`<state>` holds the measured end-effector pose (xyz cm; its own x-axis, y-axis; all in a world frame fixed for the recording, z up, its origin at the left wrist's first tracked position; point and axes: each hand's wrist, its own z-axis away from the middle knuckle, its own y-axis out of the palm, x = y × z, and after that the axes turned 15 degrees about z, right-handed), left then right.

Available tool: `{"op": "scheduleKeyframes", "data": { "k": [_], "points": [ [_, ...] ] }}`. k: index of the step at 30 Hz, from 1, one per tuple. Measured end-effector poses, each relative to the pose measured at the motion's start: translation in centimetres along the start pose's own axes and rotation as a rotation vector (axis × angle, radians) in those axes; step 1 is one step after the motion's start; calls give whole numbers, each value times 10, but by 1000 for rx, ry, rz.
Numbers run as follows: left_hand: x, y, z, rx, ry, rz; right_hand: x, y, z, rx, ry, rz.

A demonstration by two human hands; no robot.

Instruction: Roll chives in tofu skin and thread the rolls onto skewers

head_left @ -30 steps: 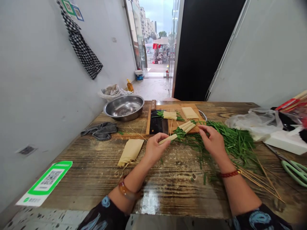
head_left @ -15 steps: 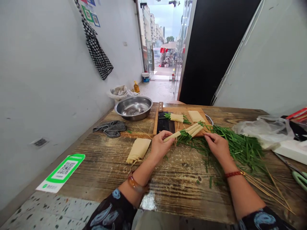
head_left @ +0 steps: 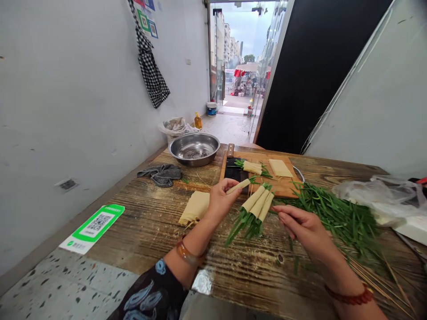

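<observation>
My left hand (head_left: 222,200) pinches a tofu skin roll (head_left: 240,185) with green chive tips poking from its far end. In my right hand (head_left: 302,224), thumb and forefinger are closed on the end of a thin skewer (head_left: 274,208). Three more tofu skin rolls (head_left: 258,203) sit side by side on that skewer, chive ends hanging toward me; most of the stick is hidden inside them. A stack of tofu skin sheets (head_left: 195,206) lies beside my left hand. Loose chives (head_left: 340,215) are heaped beyond my right hand.
A wooden cutting board (head_left: 285,189) holds a cleaver (head_left: 237,172), a bundle of rolls (head_left: 252,167) and a tofu skin piece (head_left: 280,168). Left of it are a steel basin (head_left: 195,151) and a grey cloth (head_left: 163,174). Bamboo skewers (head_left: 376,280) lie at right.
The three skewered rolls have swung down toward me, away from the board's edge, and now hang more upright. My right hand came nearer. The view has shifted left.
</observation>
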<state>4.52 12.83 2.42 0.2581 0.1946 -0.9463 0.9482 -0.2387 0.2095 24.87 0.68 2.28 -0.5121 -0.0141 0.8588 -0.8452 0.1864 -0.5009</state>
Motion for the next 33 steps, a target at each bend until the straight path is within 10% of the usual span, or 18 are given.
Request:
{"op": "scheduleKeyframes", "data": {
  "k": [33],
  "points": [
    [-11,8,10,130,-161,55,-10,24,2,-82,-170,316]
  ]
}}
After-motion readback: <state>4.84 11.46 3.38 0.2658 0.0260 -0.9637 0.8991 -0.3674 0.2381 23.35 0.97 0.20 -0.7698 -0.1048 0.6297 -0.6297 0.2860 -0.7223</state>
